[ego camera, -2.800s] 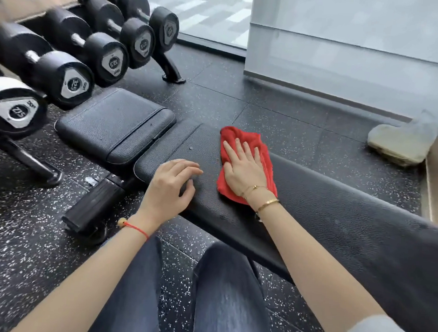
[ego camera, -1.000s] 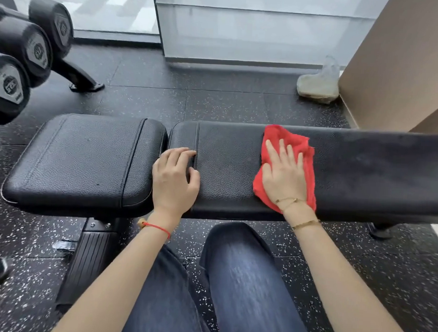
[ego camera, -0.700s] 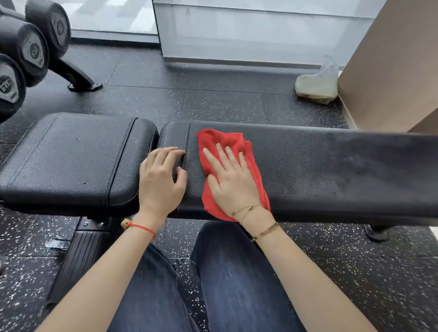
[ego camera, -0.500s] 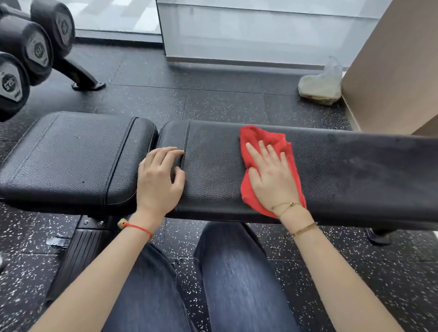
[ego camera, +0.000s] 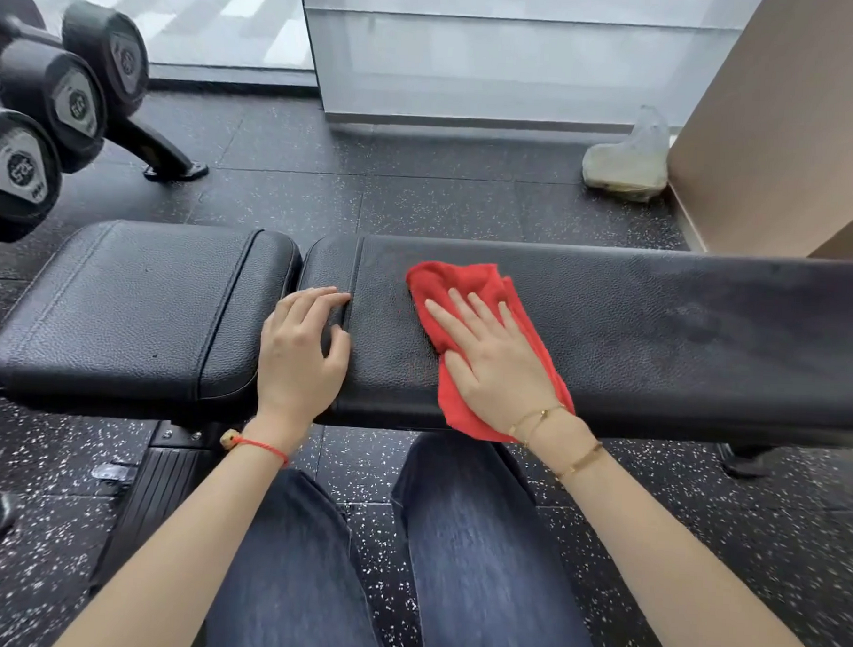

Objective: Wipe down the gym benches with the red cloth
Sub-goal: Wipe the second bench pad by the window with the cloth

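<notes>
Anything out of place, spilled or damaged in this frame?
One oddity: a crumpled plastic bag lies on the floor by the wall, beyond the bench. The right hand presses the red cloth flat; no damage shows.

I see a black rubber floor flecked with white [ego camera: 420,200], frosted glass panels [ego camera: 499,57] along the far side letting in pale daylight, a tan wall corner [ego camera: 790,119] at right, and black round-headed dumbbells on a rack [ego camera: 77,97] at left.

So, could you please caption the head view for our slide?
Right hand presses red cloth flat on black bench; left hand steadies it.
</notes>
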A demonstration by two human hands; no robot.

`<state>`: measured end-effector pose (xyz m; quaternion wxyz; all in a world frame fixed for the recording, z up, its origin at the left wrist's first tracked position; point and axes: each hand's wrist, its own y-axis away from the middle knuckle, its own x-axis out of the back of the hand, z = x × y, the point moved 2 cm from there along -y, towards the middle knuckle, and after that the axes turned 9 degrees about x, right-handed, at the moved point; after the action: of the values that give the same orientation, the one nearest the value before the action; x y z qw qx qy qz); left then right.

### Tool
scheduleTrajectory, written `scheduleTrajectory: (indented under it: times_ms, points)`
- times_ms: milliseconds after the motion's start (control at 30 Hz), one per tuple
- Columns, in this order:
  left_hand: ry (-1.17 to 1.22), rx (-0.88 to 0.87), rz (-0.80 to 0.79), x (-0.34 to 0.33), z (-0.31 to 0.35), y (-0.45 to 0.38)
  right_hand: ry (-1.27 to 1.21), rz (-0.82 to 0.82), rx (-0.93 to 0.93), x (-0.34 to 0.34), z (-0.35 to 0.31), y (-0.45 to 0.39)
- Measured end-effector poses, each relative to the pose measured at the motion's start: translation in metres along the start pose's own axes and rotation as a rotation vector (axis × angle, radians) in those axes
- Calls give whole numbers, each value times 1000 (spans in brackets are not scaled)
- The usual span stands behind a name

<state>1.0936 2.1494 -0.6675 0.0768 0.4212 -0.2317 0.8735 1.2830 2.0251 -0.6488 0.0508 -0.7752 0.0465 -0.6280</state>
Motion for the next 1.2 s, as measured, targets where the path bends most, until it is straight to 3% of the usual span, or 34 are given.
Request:
scheduleTrajectory:
  times_ms: [133,233,367,500,633,833,967,1100,1200]
  points:
    - [-10,17,0,-1,3,1,9,3,-243,13,59,-1]
    - [-29,25,13,-2,5,1,70,-4,-371,15,67,-38]
    - [-32,30,20,-2,5,1,56,-27,-145,-4,6,-68]
    - [-24,22,20,0,4,0,10,-26,69,-13,-32,-36]
    - [-23,3,18,0,1,1,-58,-43,51,-9,-13,-30]
    - [-41,20,28,9,0,5,-18,-75,-51,-16,-20,-110]
    - [-113,74,102,31,-31,10,-20,-119,60,-24,-59,-134]
    - [-221,80,131,44,-59,1,-4,-73,259,-31,-91,-95]
    - [-241,32,154,43,-68,-3,-60,-76,285,-32,-89,-82]
